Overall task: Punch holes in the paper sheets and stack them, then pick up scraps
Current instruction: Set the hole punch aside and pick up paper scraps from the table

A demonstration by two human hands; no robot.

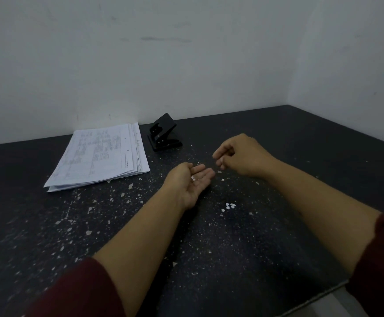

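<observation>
**Scraps could spill from the cupped palm**

Paper stack (pixel 99 154) lies upper left, hole punch (pixel 163 136) beside it. Left hand (pixel 192 181) lies flat, palm up, carrying scraps (pixel 193 178); a tilt would scatter them. Right hand (pixel 239 155) has its fingers curled as if pinching; whether it holds anything I cannot tell. Loose scraps (pixel 229 205) at centre blend with the countertop (pixel 277 236) specks.

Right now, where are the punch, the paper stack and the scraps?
punch (pixel 165 136), head view, its black body.
paper stack (pixel 99 154), head view, top sheet.
scraps (pixel 229 205), head view, white cluster on the table.

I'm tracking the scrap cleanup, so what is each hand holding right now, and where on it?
The left hand lies palm up, with paper scraps resting loose on its palm. The right hand has its fingertips pinched together; anything in that grip is too small to see.
</observation>
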